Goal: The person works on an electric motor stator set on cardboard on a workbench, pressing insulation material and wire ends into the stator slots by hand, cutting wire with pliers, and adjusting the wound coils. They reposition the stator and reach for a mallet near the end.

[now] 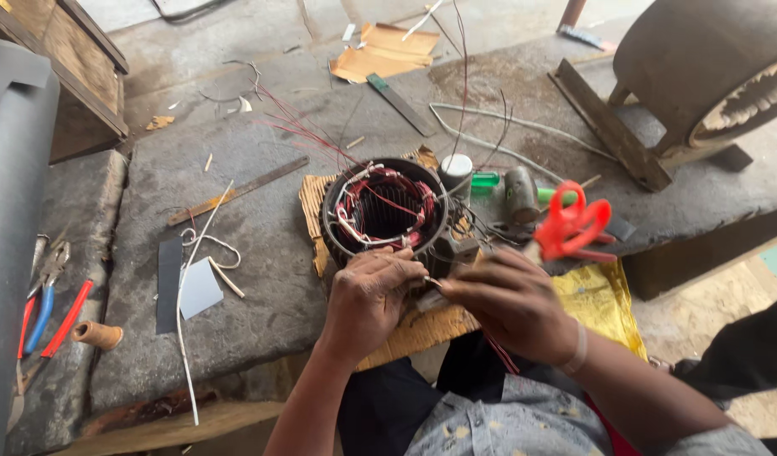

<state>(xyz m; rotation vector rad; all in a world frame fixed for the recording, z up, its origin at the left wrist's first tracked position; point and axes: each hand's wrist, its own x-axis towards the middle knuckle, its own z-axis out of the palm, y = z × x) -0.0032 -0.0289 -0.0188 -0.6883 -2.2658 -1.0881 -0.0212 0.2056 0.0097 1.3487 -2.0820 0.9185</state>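
Note:
A round black motor stator [385,211] with red copper windings and white sleeving stands on a piece of cardboard [314,196] on the grey workbench. My left hand [367,297] rests against the stator's near rim, fingers pinched on a thin wire end. My right hand [506,302] meets it from the right, pinching the same thin wire [433,282] between fingertips. Red-handled scissors [574,224] lie just beyond my right hand. Thin red and dark wires rise from the stator.
A large motor housing [701,76] on a stand sits at back right. A white tape roll [456,169], green item [484,179], metal file [236,190], blue and red pliers [46,308], a yellow sheet [603,304] and cardboard scraps [384,52] lie about the bench.

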